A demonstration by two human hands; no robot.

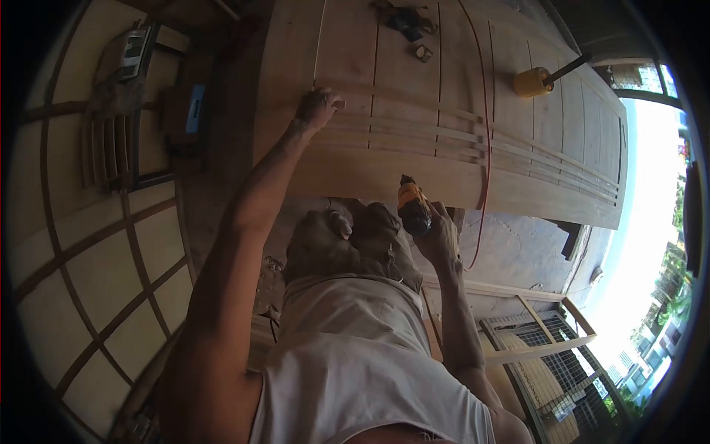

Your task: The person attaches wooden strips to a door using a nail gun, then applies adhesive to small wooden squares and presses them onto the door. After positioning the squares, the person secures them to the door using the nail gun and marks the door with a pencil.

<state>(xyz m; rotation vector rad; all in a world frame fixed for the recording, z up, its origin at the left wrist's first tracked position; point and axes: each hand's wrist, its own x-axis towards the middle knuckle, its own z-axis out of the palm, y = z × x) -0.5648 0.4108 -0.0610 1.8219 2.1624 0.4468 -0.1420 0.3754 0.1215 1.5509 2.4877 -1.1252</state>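
A large wooden panel (347, 174) with dark lengthwise grooves lies in front of me. Across it run several thin wood strips (414, 141). At the panel's left part, my left hand (318, 108) has its fingers closed around the end of a thin light strip or small piece too small to name. My right hand (441, 235) is wrapped round a yellow and black power tool (414, 205), held just off the panel's near edge with its dark tip pointing toward the strips. A red hose or cord (489, 140) crosses the panel right of the tool.
On the panel are a yellow cylindrical object with a dark handle (532, 82), a roll of tape (423, 52) and a dark item (405, 23). A wooden frame (538, 348) stands at lower right. Paneled wall (96, 259) lies left.
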